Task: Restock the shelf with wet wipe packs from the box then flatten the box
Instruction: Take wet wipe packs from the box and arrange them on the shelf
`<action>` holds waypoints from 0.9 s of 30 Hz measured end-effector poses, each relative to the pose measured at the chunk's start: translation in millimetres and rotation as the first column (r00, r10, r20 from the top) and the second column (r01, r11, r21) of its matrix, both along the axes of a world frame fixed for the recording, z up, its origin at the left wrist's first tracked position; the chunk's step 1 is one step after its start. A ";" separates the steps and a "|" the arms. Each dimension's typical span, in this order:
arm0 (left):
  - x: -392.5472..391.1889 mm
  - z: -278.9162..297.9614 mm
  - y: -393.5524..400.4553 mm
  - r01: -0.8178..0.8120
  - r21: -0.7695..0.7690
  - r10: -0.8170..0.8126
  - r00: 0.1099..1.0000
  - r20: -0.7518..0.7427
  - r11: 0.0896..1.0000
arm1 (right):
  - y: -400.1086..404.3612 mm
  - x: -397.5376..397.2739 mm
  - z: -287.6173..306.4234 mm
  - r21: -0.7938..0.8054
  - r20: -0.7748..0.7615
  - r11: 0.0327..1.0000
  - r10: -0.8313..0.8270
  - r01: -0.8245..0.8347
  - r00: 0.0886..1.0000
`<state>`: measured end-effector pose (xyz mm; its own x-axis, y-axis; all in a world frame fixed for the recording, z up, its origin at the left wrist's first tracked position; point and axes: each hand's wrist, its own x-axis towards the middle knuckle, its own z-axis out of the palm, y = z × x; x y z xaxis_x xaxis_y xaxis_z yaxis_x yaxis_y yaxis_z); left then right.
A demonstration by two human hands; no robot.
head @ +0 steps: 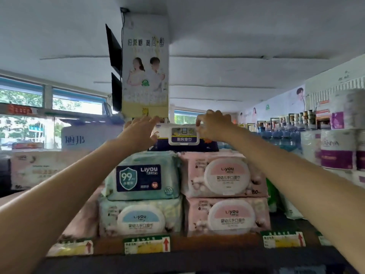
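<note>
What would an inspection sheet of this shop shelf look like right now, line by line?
Surface: shelf edge carries price tags with red arrows.
Job's things: top wipe pack, white and navy, sits on the stacks; below, green packs on the left, pink packs on the right, two high each. No box seen.
Clutter: nothing seen.
Hands: left hand at the top pack's left end, fingers fairly straight; right hand grips its right end, fingers curled.
Cables: a dark cable runs down the pillar's top corner.
Surroundings: poster pillar, windows, paper rolls, blue bottles.
</note>
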<state>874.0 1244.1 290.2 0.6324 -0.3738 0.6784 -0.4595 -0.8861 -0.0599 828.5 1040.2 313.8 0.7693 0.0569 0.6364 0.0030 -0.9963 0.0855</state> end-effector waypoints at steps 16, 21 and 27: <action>139.2 64.7 -26.6 -0.143 0.328 0.195 0.972 -0.133 0.934 | -87.3 133.0 51.9 -0.250 -0.262 0.944 -0.279 0.214 0.924; 161.0 61.2 -32.9 -0.151 0.384 0.255 0.938 -0.234 0.911 | -88.9 150.7 39.7 -0.274 -0.245 0.941 -0.270 0.200 0.931; 164.2 64.6 -32.2 -0.244 0.277 0.255 0.967 -0.003 0.929 | -89.2 159.7 38.0 -0.302 -0.045 0.940 -0.182 0.160 0.982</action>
